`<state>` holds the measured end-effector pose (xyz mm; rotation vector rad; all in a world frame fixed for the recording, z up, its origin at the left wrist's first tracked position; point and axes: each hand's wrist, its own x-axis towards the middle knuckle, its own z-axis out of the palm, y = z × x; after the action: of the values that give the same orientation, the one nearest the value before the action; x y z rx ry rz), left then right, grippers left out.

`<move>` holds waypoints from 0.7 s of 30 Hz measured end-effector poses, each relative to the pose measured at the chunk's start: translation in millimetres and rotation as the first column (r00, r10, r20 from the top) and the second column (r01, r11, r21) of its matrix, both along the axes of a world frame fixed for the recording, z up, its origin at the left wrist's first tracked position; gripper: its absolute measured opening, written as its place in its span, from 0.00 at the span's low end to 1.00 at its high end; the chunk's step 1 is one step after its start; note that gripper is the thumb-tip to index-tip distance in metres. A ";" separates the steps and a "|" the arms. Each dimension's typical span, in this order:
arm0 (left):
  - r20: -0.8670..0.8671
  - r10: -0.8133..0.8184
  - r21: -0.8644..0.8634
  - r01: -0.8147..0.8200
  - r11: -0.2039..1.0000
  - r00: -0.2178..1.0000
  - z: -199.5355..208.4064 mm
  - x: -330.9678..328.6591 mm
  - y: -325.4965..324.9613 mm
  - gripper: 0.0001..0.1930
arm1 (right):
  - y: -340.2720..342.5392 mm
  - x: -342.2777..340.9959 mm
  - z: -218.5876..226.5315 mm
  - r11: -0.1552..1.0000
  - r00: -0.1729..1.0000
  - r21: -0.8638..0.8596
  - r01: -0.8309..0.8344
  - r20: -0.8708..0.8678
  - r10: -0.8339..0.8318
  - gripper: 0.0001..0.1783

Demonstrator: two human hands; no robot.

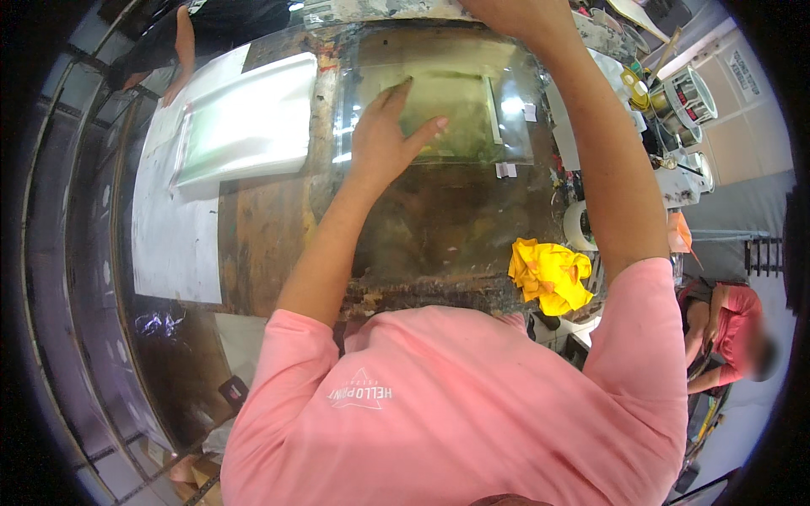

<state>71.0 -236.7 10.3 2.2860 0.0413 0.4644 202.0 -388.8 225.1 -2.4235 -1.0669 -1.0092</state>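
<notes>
My left hand (pixel 386 135) lies with fingers stretched and thumb apart on a clear, shiny plastic sheet (pixel 456 126). The sheet rests flat on the dark work table, over a yellowish-green patch. A narrow white strip (pixel 493 110) runs along its right side, and small white tabs (pixel 505 170) sit near its edge. My right arm reaches far forward, and my right hand (pixel 515 15) is cut off by the top edge, so its fingers are hidden. To the left is a stack of clear plastic sheets or bags (pixel 245 118).
White paper (pixel 173 244) lies under the stack. A crumpled yellow cloth (pixel 550 274) sits at the table's right front edge, near a tape roll (pixel 579 226). Metal cans (pixel 688 94) stand at right. One person's arm (pixel 183 51) shows far left; another person (pixel 730 333) is at right.
</notes>
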 end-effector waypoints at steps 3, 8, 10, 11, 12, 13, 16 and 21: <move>0.008 -0.086 0.208 0.082 0.975 0.996 -19.4 -4.2 -21.4 0.37 | 0.1 -1.0 -0.9 1.000 1.000 0.005 -0.016 -0.001 0.016 0.29; -0.012 -0.097 0.431 0.093 0.898 0.995 -74.8 9.1 -84.2 0.35 | -0.2 7.5 6.5 0.999 0.990 -0.024 -0.031 -0.136 0.028 0.31; 0.059 -0.099 0.461 0.060 0.886 0.993 -87.3 17.4 -95.0 0.35 | 1.1 9.0 7.2 0.999 0.996 -0.004 -0.043 -0.073 0.042 0.32; 0.083 -0.099 0.478 0.047 0.877 0.992 -91.0 20.8 -97.9 0.35 | 1.5 9.6 8.1 0.999 0.998 0.007 -0.049 -0.042 0.049 0.33; 0.041 -0.087 0.499 0.055 0.865 0.995 -93.2 23.1 -99.3 0.36 | 2.1 9.9 8.6 0.998 0.998 0.014 -0.056 -0.034 0.056 0.33; 0.017 -0.074 0.519 0.054 0.853 0.997 -94.5 24.0 -99.8 0.36 | 2.4 10.3 9.3 0.998 0.998 0.022 -0.063 -0.028 0.064 0.34; -0.003 -0.048 0.542 0.042 0.839 0.999 -95.5 24.0 -101.9 0.37 | 3.1 13.0 12.0 1.000 0.995 0.008 0.003 -0.095 -0.002 0.35; -0.020 -0.056 0.534 0.058 0.844 0.998 -92.6 22.9 -104.4 0.37 | 5.4 23.1 14.5 1.000 1.000 0.015 -0.026 -0.007 0.026 0.35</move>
<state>93.9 -341.1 -82.3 2.8293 -0.1772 0.4839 225.2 -383.5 239.7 -2.3932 -1.0817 -0.9954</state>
